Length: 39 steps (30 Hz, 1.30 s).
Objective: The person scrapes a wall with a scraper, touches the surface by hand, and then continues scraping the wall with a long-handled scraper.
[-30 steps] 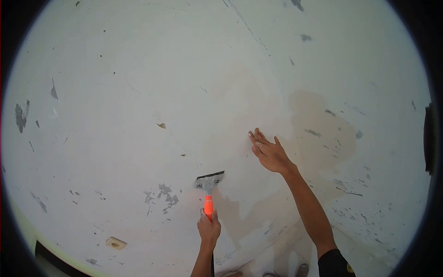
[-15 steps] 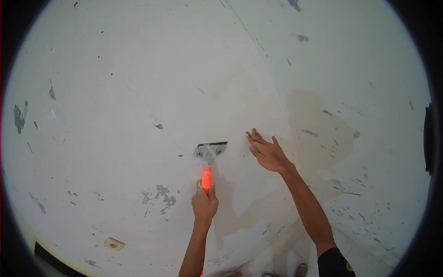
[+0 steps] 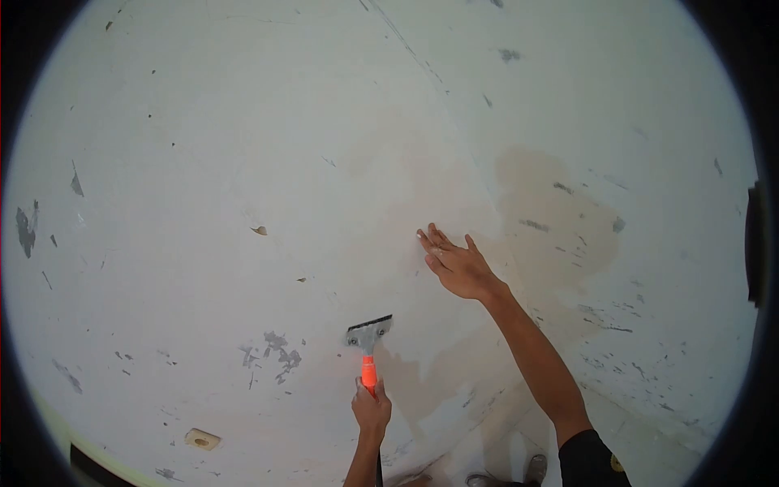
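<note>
Where the scraper (image 3: 369, 355) is: below the centre of the view, in front of the left-hand wall (image 3: 187, 284), its head uppermost and its handle toward the lower edge.
Left hand (image 3: 372, 406): clamped on the orange handle (image 3: 369, 370), thumb and fingers wrapped about it.
Scraper head (image 3: 369, 331): grey, fitted with two dark fasteners; its dark blade edge (image 3: 369, 322) slants, right end higher. Contact between blade and wall cannot be confirmed.
Dark shaft (image 3: 379, 471): seen in part beside the left wrist; its connection to the scraper cannot be told.
Right hand (image 3: 458, 268): holds nothing, back toward the viewer, fingers extended, little finger well apart from the others; appears laid against the same wall, above and right of the scraper.
Right sleeve (image 3: 592, 458): black, with a small yellow mark.
Wall finish: whitish, marked by dark chips; a grey patch (image 3: 280, 355) lies left of the scraper.
Adjoining wall (image 3: 673, 268): meets the first behind the right hand; carries a beige stain (image 3: 556, 219) and scattered dark scuffs.
Socket (image 3: 203, 439): cream, low on the left-hand wall.
Floor (image 3: 513, 418): pale, at the foot of both walls; shoes (image 3: 535, 469) show at the lower edge.
</note>
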Tool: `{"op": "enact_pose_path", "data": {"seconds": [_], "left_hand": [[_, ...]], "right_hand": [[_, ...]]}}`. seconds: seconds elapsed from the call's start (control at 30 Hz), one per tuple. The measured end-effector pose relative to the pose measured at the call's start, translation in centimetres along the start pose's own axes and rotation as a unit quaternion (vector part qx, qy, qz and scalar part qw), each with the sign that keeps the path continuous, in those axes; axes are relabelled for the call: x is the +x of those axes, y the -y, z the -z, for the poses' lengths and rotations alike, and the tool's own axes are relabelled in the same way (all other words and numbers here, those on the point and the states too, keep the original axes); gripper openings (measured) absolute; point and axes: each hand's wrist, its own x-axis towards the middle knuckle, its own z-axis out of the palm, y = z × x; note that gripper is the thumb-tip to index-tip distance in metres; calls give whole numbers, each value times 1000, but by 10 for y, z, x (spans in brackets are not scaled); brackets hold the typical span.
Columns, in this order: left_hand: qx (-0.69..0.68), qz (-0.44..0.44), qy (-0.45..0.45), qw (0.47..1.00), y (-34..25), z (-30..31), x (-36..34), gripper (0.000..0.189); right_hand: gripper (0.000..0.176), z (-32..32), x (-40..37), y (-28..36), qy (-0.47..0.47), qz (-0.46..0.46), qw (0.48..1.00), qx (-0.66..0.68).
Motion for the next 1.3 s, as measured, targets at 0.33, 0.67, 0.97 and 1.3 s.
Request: {"op": "enact_pose_path", "data": {"seconds": [0.33, 0.67, 0.97, 1.3], "left_hand": [[-11, -7, -6, 1000, -8, -13, 13, 28], [-34, -21, -18, 999, -55, -16, 46, 36], [-59, -29, 1, 998, -83, -17, 64, 45], [-59, 30, 48, 997, 30, -48, -80, 45]], "right_hand": [[54, -3, 2, -4, -2, 4, 1000, -26], [54, -2, 2, -4, 3, 3, 1000, -28], [53, 1, 2, -3, 3, -1, 1000, -12], [47, -16, -28, -16, -154, 79, 970, 170]]}}
